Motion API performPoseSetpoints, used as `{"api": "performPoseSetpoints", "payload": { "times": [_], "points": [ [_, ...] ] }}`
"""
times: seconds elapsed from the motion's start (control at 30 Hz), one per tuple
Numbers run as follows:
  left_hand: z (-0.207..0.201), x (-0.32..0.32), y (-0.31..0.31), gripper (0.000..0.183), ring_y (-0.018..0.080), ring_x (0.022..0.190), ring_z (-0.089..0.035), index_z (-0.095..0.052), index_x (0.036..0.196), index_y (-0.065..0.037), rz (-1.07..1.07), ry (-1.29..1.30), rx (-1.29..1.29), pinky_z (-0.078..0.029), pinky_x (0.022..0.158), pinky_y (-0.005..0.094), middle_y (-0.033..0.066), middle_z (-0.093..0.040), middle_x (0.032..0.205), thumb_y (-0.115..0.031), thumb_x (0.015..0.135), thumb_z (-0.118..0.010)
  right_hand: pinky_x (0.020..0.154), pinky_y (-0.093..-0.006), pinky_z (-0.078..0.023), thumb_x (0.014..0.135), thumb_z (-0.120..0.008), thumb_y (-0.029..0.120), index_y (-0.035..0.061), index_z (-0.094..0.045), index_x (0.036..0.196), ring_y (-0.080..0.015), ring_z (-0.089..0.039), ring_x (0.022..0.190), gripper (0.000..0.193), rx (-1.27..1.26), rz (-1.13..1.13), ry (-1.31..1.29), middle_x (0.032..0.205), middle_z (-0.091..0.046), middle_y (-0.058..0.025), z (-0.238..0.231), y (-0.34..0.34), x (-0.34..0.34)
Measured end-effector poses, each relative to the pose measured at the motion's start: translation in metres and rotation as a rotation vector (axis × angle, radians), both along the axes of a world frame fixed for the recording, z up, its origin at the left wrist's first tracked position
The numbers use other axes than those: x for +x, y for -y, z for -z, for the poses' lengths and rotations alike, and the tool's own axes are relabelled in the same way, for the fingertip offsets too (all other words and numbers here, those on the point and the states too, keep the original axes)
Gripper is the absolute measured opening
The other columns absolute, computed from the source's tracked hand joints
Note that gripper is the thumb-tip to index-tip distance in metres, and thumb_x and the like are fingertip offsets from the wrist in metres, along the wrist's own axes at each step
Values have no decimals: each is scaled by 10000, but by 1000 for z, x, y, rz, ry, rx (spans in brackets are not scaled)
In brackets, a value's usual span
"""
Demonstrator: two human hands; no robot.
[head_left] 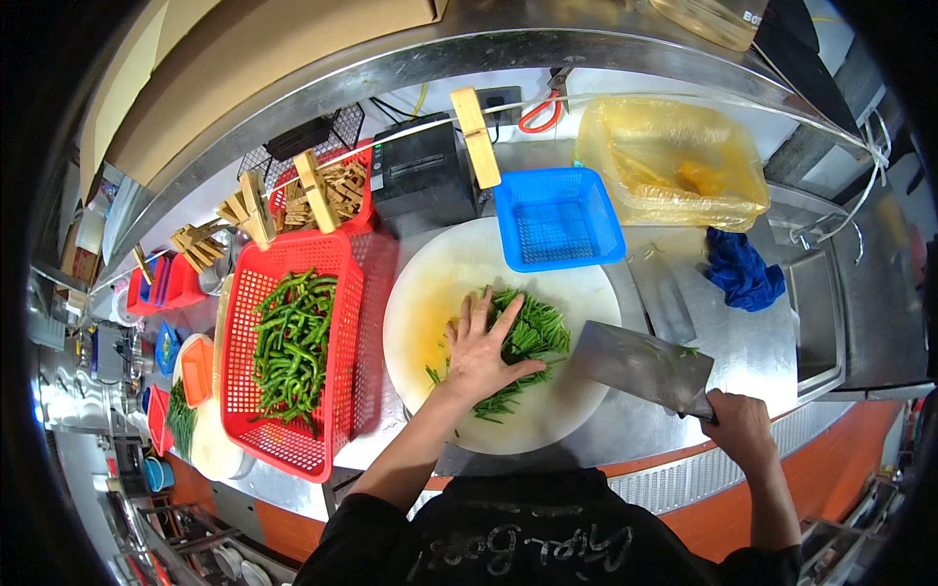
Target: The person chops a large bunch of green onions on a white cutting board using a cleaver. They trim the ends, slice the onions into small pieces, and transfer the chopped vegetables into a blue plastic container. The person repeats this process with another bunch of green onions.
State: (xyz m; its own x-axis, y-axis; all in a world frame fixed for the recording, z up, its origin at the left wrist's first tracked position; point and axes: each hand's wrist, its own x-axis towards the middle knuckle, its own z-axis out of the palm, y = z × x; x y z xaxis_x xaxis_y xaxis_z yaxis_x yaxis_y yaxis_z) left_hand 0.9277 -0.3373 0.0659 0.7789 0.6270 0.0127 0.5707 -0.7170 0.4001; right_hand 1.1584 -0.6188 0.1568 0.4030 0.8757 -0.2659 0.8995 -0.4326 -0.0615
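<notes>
My left hand lies with its fingers spread over a pile of cut green stalks, which look like chives or scallions. The pile rests on a round white cutting board with a yellow stain. In my right hand is the dark handle of a cleaver. Its broad blade reaches left to the board's right edge, apart from the pile. Bits of green cling to the blade. A blue plastic basket overlaps the board's far edge, with nothing in it.
A red basket of green chillies stands left of the board. Behind the board are a black machine and a yellow plastic-lined tub. A second blade and a blue cloth lie right. Wooden clips hang on a cord.
</notes>
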Motion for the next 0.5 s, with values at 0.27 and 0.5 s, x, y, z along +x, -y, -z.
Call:
{"api": "performPoseSetpoints", "payload": {
  "times": [0.27,0.5],
  "points": [
    [35,26,10,590,408,1159,-412,-573,1181,-179,28,370,131,-360,952,499,134,-391,1351,-415,665,-735,596,-408,-484,732,-635,228,58,-528,834,-295,-611,679,226,146,-164,-82,718,-601,-115,36,-62,-29],
    [-17,32,3,351,357,1012,-504,-654,975,-74,34,569,253,-442,864,416,138,-509,1239,-175,639,-666,588,-394,-487,688,-661,192,64,-539,848,-279,-603,665,237,253,-34,-101,708,-584,-96,4,-62,-54]
  ]
}}
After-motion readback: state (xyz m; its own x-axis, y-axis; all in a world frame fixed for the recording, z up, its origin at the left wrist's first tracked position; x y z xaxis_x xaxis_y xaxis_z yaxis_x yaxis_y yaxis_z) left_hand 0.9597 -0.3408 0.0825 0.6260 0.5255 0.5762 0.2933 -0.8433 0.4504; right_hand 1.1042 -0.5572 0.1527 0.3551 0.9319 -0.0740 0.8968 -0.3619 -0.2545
